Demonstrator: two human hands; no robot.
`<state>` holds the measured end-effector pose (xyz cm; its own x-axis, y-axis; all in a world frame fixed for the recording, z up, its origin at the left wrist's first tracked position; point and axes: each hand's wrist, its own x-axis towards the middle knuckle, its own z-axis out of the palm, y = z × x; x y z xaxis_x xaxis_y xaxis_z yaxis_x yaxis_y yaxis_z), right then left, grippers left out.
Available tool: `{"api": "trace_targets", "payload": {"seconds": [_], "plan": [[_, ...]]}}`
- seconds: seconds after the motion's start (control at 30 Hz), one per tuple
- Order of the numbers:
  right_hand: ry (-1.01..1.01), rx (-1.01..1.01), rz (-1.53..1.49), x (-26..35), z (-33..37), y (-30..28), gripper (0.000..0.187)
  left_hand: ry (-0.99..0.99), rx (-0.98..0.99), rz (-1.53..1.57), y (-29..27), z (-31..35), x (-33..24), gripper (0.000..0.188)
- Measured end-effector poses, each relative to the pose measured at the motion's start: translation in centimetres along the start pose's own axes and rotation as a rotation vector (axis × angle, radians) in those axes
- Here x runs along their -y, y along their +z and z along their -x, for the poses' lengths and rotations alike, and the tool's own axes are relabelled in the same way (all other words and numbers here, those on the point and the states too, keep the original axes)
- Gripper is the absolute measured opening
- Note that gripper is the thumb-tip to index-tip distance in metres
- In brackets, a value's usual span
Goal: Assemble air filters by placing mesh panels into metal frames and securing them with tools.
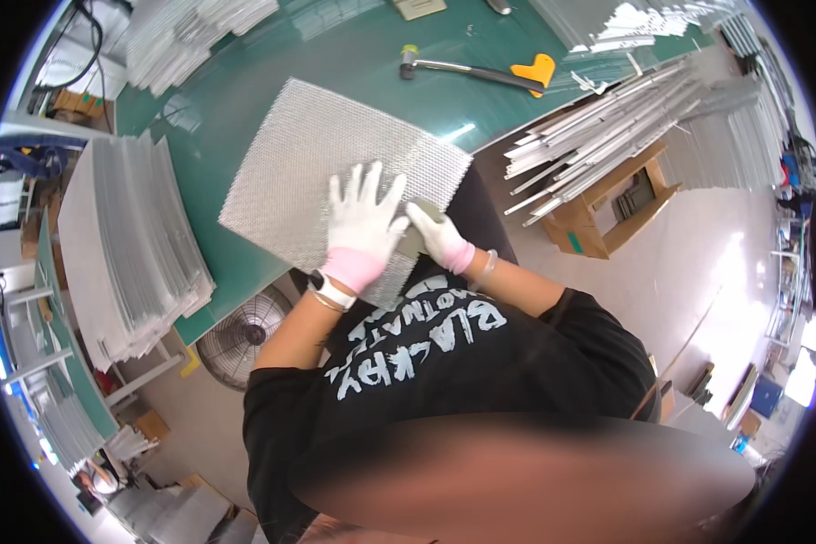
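A square silvery mesh panel (286,172) lies tilted on the green tabletop, its near corner reaching over the edge toward my body. My left hand (364,218), in a white glove with a pink cuff, rests flat on the panel with its fingers spread. At the panel's right-hand near edge my right hand (440,238), gloved the same way, is closed around a flat grey-green pad (412,241). The pad lies against the mesh, and my hands partly cover it. Its exact kind cannot be made out.
On the green table (354,54) lie a mallet (453,68) and a yellow-orange piece (537,72) by its handle. Stacked panels (131,245) stand at left. White strips (607,127) jut out at right above a cardboard box (585,218). A floor fan (249,335) stands below the table.
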<state>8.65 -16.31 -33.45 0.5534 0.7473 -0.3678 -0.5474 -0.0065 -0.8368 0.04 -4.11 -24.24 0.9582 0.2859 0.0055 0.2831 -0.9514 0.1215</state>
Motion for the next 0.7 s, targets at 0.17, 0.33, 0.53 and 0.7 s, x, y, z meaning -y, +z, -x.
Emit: {"api": "trace_targets", "payload": {"seconds": [0.17, 0.33, 0.53, 0.7], "plan": [[0.227, 0.739, 0.561, 4.8, -1.9, -1.2, 0.055, 0.193, 0.046, -0.132, -1.3, -3.3, 6.2, 0.054], [-0.224, 0.156, 1.471, 5.7, -3.1, -14.1, 0.025, 0.105, -0.361, -0.081, -3.9, -3.2, 5.6, 0.046], [0.012, 0.068, 2.226, 4.9, -6.2, -24.5, 0.023, 0.458, -0.226, 0.424, 0.5, 2.6, -1.0, 0.038], [-0.511, 0.517, 1.993, 10.0, -3.5, -17.2, 0.018, 0.072, 0.21, 1.033, 8.2, 6.0, -1.5, 0.028]]}}
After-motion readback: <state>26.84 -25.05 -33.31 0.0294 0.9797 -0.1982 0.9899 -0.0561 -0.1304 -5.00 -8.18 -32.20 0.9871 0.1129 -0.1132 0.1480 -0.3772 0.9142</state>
